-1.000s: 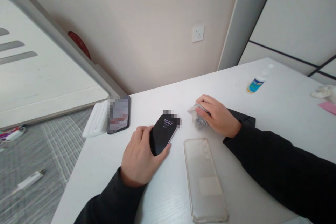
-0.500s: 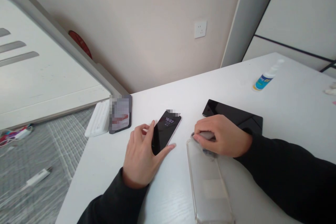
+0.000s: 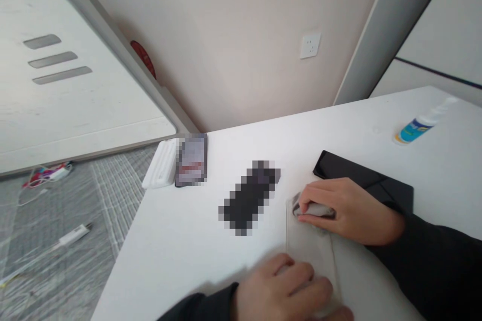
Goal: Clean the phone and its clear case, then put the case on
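Note:
A clear phone case (image 3: 311, 248) lies on the white table in front of me. My right hand (image 3: 346, 213) is closed around a bunched grey cloth (image 3: 318, 209), pressed against the case's far end. Over the near part of the case, my left hand (image 3: 282, 288) has its fingers curled and seems to hold the case down; its fingertips are partly hidden. To the left of the case a dark phone (image 3: 248, 200), blurred out, rests flat. Beyond my right wrist lies a black glossy slab (image 3: 365, 175), partly covered by that hand.
A spray bottle (image 3: 414, 129) with a blue label lies at the right back. Near the left table edge sit another phone (image 3: 193, 158) and a white ridged object (image 3: 161, 165). A white panel (image 3: 86, 110) rises at left, and cables lie on the grey floor covering (image 3: 101, 205).
My left hand has left the dark phone and moved right and nearer onto the clear case. My right hand keeps the cloth on the case. The view has shifted left.

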The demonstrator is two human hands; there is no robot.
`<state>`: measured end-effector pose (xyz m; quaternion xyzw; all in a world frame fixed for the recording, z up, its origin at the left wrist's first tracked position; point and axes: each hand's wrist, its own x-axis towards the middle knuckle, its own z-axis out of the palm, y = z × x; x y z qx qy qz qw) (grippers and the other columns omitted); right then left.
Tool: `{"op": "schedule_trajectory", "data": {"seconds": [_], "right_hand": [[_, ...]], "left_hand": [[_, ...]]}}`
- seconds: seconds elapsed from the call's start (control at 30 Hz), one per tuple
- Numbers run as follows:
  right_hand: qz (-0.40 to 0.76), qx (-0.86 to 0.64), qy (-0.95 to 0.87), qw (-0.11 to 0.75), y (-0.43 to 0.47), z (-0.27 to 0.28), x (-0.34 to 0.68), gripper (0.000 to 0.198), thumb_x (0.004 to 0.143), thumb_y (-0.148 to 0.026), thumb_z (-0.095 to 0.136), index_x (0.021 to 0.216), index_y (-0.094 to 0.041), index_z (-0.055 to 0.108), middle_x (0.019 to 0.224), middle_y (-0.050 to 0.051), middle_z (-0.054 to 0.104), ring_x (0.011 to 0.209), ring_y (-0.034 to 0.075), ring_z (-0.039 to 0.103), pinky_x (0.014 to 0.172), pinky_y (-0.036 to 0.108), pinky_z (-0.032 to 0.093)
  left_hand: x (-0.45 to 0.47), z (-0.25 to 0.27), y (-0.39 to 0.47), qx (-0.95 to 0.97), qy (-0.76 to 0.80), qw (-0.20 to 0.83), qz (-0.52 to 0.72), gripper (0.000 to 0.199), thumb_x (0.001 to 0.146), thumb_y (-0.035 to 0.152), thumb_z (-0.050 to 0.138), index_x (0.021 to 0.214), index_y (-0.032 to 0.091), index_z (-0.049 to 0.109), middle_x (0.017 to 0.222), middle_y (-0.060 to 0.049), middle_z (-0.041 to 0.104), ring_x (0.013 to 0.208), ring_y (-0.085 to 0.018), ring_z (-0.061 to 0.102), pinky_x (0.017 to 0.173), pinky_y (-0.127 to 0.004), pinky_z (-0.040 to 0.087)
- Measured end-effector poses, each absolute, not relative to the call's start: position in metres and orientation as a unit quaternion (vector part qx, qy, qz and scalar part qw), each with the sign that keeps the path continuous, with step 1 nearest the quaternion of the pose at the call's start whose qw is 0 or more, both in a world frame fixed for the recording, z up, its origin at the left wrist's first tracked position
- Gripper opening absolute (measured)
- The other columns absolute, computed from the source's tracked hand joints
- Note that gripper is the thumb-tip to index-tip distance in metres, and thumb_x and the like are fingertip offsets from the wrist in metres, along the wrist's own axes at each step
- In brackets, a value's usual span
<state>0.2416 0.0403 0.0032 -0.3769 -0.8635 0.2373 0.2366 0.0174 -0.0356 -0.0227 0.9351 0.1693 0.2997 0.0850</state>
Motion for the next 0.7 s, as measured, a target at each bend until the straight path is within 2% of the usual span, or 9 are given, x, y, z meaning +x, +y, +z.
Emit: {"op": "schedule_trajectory", "data": {"seconds": [0.1,0.17,0.27,0.33,0.43,0.53,0.6,0.7], "right_hand": [[0.182,-0.378,-0.878,0.231,0.037,0.004,0.241,0.005,0.098,-0.024,0.064,0.097,-0.021,0.068,0.097,0.002,0.073,0.088,0.019,0.069,0.079,0.033,0.05],[0.181,-0.355,-0.891,0.219,0.029,0.007,0.234,0.009,0.098,-0.022,0.062,0.099,-0.021,0.07,0.099,0.003,0.073,0.089,0.02,0.068,0.079,0.034,0.049],[0.249,-0.298,-0.9,0.2,0.018,0.009,0.221,0.013,0.093,-0.015,0.059,0.092,-0.023,0.07,0.09,0.0,0.071,0.084,0.018,0.064,0.077,0.034,0.047],[0.263,-0.288,-0.899,0.201,0.019,0.007,0.22,0.015,0.093,-0.014,0.059,0.091,-0.024,0.07,0.087,-0.001,0.07,0.083,0.018,0.063,0.081,0.035,0.046],[0.161,-0.341,-0.9,0.22,0.033,0.001,0.232,0.018,0.099,-0.018,0.057,0.1,-0.024,0.073,0.097,0.001,0.074,0.091,0.021,0.065,0.089,0.039,0.045],[0.056,-0.38,-0.895,0.227,0.042,0.0,0.24,0.021,0.101,-0.019,0.054,0.105,-0.02,0.075,0.105,0.006,0.075,0.095,0.024,0.067,0.089,0.041,0.045],[0.094,-0.368,-0.897,0.226,0.036,0.003,0.235,0.02,0.101,-0.02,0.056,0.108,-0.02,0.074,0.106,0.006,0.075,0.096,0.023,0.068,0.091,0.04,0.046],[0.229,-0.314,-0.899,0.202,0.022,0.008,0.223,0.02,0.098,-0.018,0.057,0.106,-0.024,0.074,0.099,0.002,0.074,0.09,0.019,0.067,0.088,0.036,0.048]], "left_hand": [[0.01,-0.014,-0.024,0.94,0.183,0.081,0.275,0.016,0.099,0.021,0.062,0.112,0.02,0.071,0.095,0.0,0.076,0.08,-0.016,0.067,0.072,-0.033,0.055],[0.008,-0.01,-0.021,0.938,0.184,0.079,0.282,0.017,0.1,0.018,0.059,0.111,0.014,0.07,0.099,-0.003,0.077,0.082,-0.017,0.068,0.072,-0.032,0.057],[0.013,-0.013,-0.025,0.921,0.217,0.085,0.312,0.012,0.098,0.015,0.059,0.094,0.014,0.07,0.08,-0.001,0.073,0.07,-0.015,0.066,0.06,-0.029,0.055],[0.017,-0.018,-0.031,0.907,0.253,0.099,0.322,0.016,0.099,0.016,0.056,0.089,0.015,0.069,0.071,0.0,0.068,0.063,-0.012,0.063,0.057,-0.026,0.053],[0.018,-0.021,-0.036,0.898,0.287,0.108,0.316,0.02,0.1,0.017,0.053,0.086,0.016,0.067,0.067,0.001,0.062,0.06,-0.01,0.059,0.057,-0.024,0.052],[0.016,-0.02,-0.035,0.897,0.302,0.08,0.314,0.024,0.096,0.017,0.06,0.073,0.02,0.061,0.062,0.003,0.056,0.055,-0.012,0.052,0.05,-0.03,0.043],[0.015,-0.02,-0.033,0.898,0.299,0.052,0.318,0.025,0.094,0.018,0.064,0.069,0.022,0.061,0.062,0.003,0.055,0.055,-0.012,0.052,0.05,-0.032,0.039],[0.015,-0.022,-0.032,0.902,0.277,0.024,0.329,0.027,0.093,0.018,0.065,0.067,0.022,0.062,0.06,0.003,0.054,0.054,-0.011,0.049,0.05,-0.031,0.035]]}}
